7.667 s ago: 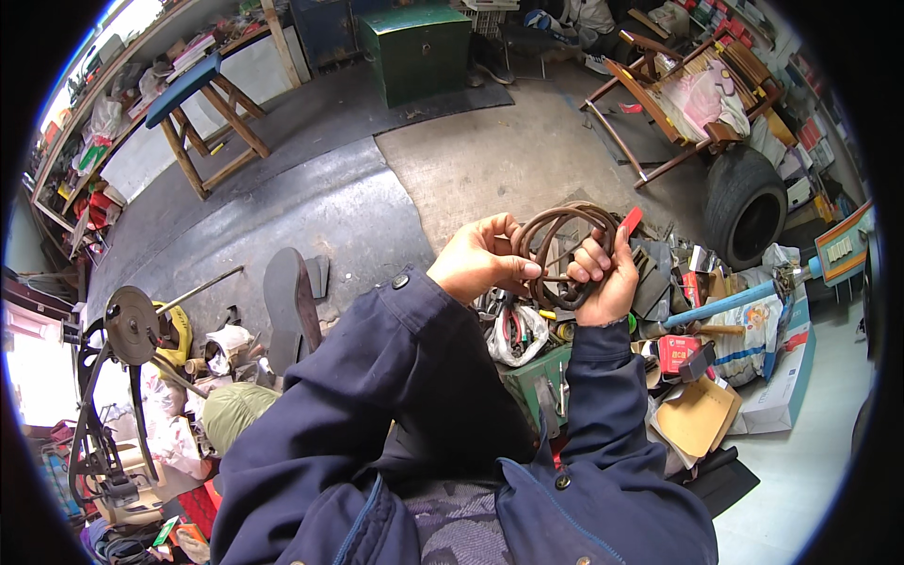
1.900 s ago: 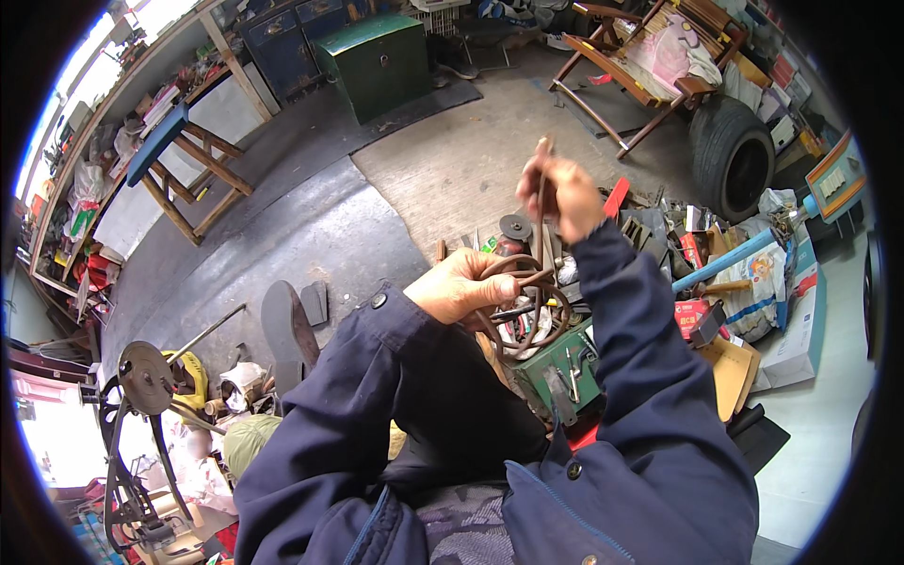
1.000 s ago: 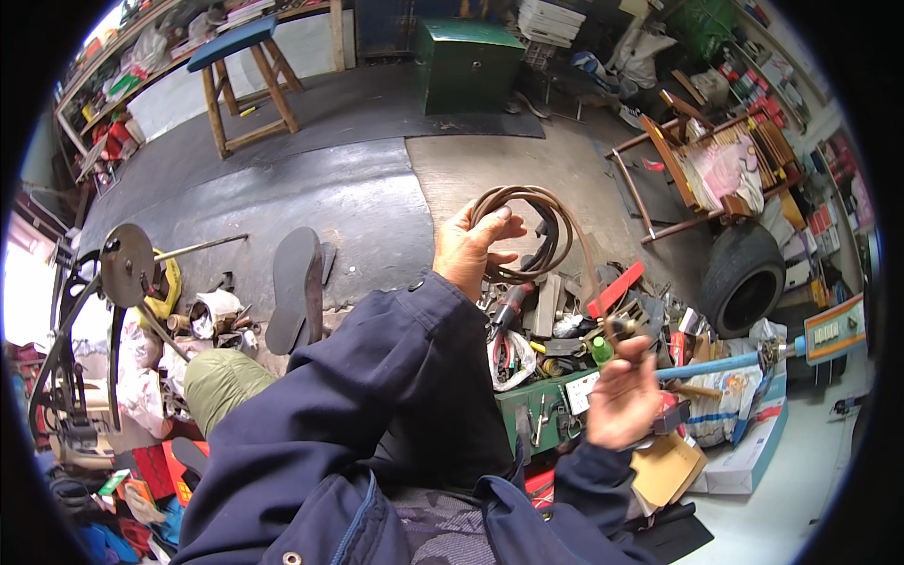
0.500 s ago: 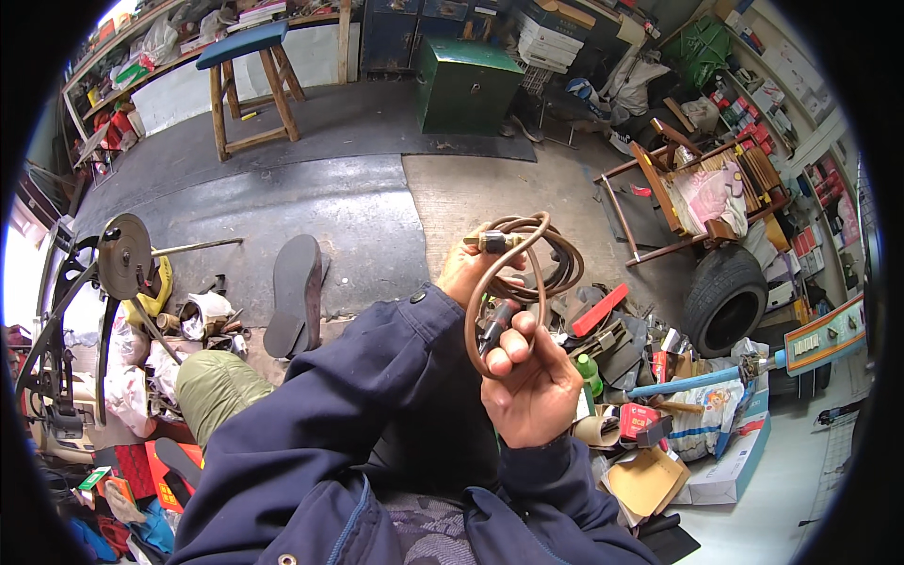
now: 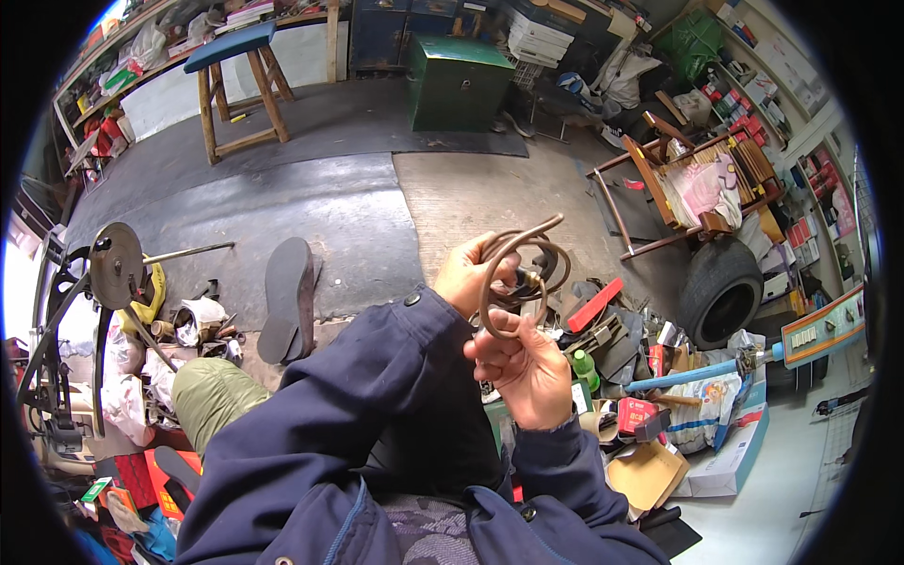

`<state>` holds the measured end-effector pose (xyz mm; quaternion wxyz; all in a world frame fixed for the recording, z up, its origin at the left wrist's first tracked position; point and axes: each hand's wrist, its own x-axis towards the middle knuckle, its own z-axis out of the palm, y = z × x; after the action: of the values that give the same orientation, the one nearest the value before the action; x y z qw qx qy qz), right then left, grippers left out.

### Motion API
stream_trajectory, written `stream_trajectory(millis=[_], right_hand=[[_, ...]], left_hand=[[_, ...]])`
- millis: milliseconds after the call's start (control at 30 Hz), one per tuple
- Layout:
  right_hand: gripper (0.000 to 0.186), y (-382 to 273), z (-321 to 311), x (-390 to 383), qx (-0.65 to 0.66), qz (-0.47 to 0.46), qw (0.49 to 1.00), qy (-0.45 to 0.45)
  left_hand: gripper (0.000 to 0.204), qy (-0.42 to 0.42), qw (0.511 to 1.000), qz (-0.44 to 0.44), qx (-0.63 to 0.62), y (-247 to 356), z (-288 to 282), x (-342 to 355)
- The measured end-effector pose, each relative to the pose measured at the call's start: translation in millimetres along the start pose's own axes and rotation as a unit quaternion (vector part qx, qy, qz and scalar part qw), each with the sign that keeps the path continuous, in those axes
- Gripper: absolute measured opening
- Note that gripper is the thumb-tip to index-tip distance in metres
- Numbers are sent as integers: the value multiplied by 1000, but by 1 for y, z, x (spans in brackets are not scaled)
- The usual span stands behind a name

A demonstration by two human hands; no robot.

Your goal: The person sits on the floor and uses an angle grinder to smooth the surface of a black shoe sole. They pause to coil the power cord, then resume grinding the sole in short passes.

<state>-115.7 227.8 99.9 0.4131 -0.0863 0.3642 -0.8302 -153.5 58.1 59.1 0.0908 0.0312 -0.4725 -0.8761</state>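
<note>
My left hand [image 5: 463, 275] is closed round a coiled brown hose or cord [image 5: 538, 228], held up in front of me. A small fitting [image 5: 529, 280], dark and brass-coloured, shows inside the loops near its fingertips. My right hand [image 5: 525, 375] has its curled fingers on the bottom of a front loop, palm turned up. Beneath the coil lies a jumble of tools and parts, with a red strip [image 5: 595, 303] and a green bottle [image 5: 586, 371].
A black cast machine with a disc [image 5: 117, 265] stands at left, near dark shoe soles [image 5: 287, 292]. Behind are a blue-topped stool [image 5: 229, 49] and green chest [image 5: 456, 89]. At right are a folding chair [image 5: 692, 193], a tyre [image 5: 702, 282] and cluttered shelves.
My right hand has come in from the lower right to the coil since a second ago. In the last half second the fitting has dropped lower within the loops.
</note>
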Motion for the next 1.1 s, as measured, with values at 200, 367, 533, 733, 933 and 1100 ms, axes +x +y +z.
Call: stream_trajectory(millis=[200,367,533,733,933,1100], right_hand=[[42,-5,-20,15,-23,68,996,53],[70,-7,-50,5,-13,47,991,125],[63,-22,-96,-31,-170,78,980,65],[49,-16,-106,3,-316,-220,916,114],[42,-15,-72,28,-569,-199,798,-14],[37,-4,-80,22,-592,-242,768,13]], left_hand=[[26,-65,996,-59,12,4,6,-9],[26,-17,999,-4,-50,3,6,-6],[22,-33,990,-28,-134,8,-4,-3],[25,-105,976,-72,-179,7,3,-4],[28,-95,984,-62,-140,11,1,-6],[27,-94,980,-45,-167,9,-5,-6]])
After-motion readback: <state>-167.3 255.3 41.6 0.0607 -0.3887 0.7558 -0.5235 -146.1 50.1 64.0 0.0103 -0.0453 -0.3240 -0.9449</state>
